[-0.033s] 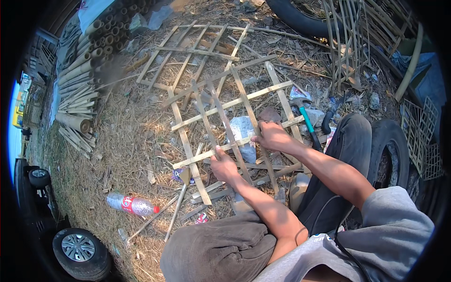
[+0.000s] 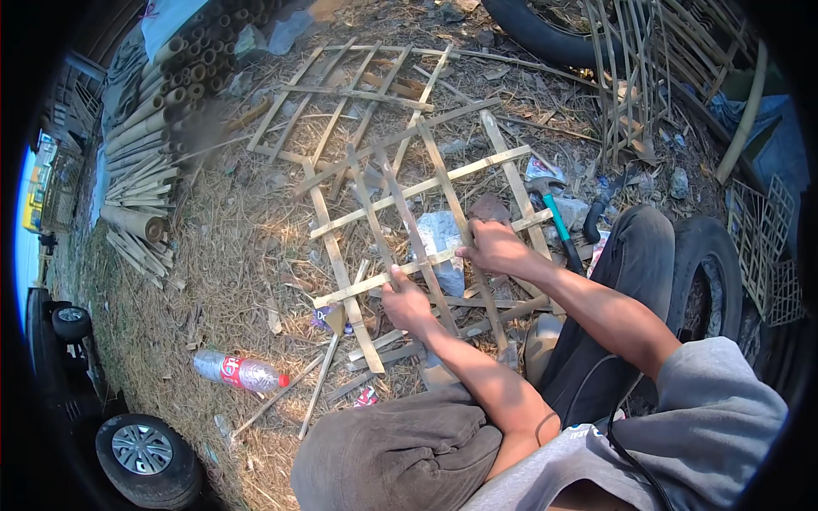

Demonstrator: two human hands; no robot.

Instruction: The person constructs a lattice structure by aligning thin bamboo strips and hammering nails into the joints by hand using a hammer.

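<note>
A lattice of split bamboo slats point(image 2: 409, 192) lies on the straw-covered ground in front of my knees. My left hand point(image 2: 407, 302) is closed around one of the upright slats near the lattice's lower edge. My right hand point(image 2: 494, 247) grips a slat where it crosses a horizontal strip, a little further right and higher. Both forearms come in from the lower right. A hammer with a teal handle point(image 2: 558, 220) lies on the ground just right of my right hand.
A second, looser bamboo frame point(image 2: 341, 94) lies behind. Stacked bamboo poles point(image 2: 145, 145) are at far left and a plastic bottle point(image 2: 239, 372) lies at lower left. Tyres point(image 2: 707, 281) sit by my right leg and at the top, finished lattices point(image 2: 767, 247) at right, and a car wheel point(image 2: 145, 447) at bottom left.
</note>
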